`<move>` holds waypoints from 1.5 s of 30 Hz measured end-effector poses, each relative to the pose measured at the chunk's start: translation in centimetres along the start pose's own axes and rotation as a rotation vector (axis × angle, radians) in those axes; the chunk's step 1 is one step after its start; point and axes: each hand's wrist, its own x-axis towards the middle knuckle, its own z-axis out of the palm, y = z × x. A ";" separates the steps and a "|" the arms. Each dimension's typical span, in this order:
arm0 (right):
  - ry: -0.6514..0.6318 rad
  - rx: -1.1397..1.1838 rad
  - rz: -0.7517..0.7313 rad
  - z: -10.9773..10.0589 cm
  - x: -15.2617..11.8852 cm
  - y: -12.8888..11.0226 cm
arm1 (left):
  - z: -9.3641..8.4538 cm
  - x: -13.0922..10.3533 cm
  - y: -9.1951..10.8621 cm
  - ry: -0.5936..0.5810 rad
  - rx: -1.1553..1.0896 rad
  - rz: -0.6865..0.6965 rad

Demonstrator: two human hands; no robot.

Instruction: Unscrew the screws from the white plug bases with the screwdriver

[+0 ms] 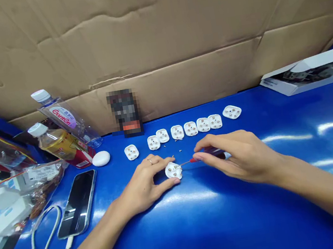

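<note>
My left hand (146, 181) grips a small white plug housing (172, 171) between thumb and fingers, with metal contacts showing inside it. A screwdriver (193, 160) with a red collar is held in my right hand (241, 155); its thin shaft points left and its tip meets the right edge of the housing. My fingers hide most of the handle. Beyond my hands, several similar white plug housings (177, 132) lie in a loose row, open side up. A few tiny screws (180, 151) are scattered between that row and my hands.
On the left are a phone (77, 204) with a white cable (36, 246), a round white case (101, 158), two plastic bottles (63, 151) and a plastic bag (44, 177). An open white box (293, 86) stands at the back right. Cardboard (171, 35) walls the blue table's (178, 240) rear.
</note>
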 end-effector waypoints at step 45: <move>-0.008 0.109 -0.087 -0.2 0.1 -0.1 | 0.1 -0.2 -0.2 0.011 0.008 0.011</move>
